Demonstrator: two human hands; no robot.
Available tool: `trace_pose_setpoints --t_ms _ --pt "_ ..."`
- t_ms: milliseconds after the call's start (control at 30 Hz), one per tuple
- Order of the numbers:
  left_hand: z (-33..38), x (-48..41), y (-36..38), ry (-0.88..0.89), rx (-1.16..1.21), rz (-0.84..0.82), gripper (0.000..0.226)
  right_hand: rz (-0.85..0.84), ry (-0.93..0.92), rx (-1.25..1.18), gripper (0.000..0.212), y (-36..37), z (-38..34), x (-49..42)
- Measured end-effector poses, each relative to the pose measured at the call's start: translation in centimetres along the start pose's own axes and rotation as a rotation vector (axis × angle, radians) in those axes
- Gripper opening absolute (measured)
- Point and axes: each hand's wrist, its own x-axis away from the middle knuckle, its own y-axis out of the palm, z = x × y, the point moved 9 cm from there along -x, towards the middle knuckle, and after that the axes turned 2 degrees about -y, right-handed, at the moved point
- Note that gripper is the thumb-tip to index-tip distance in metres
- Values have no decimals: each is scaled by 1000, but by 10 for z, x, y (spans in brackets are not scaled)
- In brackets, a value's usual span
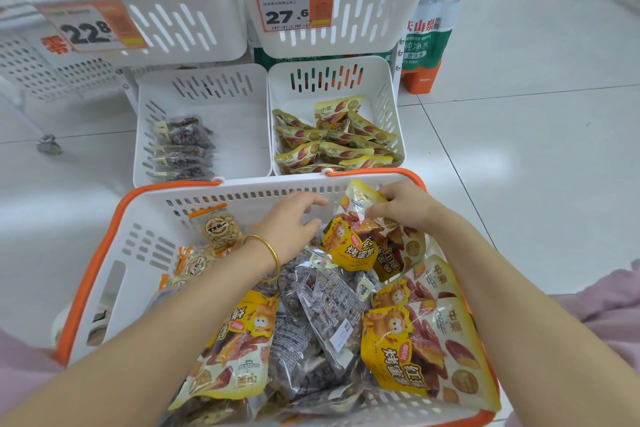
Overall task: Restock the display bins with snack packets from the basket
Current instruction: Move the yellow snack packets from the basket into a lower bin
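Right hand [401, 206] pinches yellow packet [360, 218] over basket [214, 194].

a white slotted basket [145, 246] with an orange rim sits on the floor, touching the two lower display bins. it holds yellow sweet-potato packets [412, 354] with a cartoon cat, clear packets of dark snacks [311, 315] heaped in the middle, and small nut packets [216, 230] with orange tops at its left wall. one yellow packet [360, 218] stands tilted against the far wall. the lower left bin [239, 114] holds a short row of dark packets [181, 146] along its left side. the lower right bin [384, 97] is about half filled with yellow packets [332, 142] lying overlapped.
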Motion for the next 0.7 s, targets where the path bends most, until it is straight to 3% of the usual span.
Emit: trace_pose_setpoints --t_ms 200,333,400,500,700 --pt "7 4 9 -17 143 -68 72 85 -223 63 38 -18 -49 23" --pt "19 8 -4 -4 273 -70 86 104 -323 -209 44 -38 -83 44" --pt "20 10 -15 1 309 -60 92 104 -343 -321 26 -43 -93 50" --pt "20 18 -31 -6 398 -54 82 110 -325 -407 8 -40 -101 49" --pt "2 37 -43 -108 779 -96 65 106 -326 -362 9 -29 -136 49"
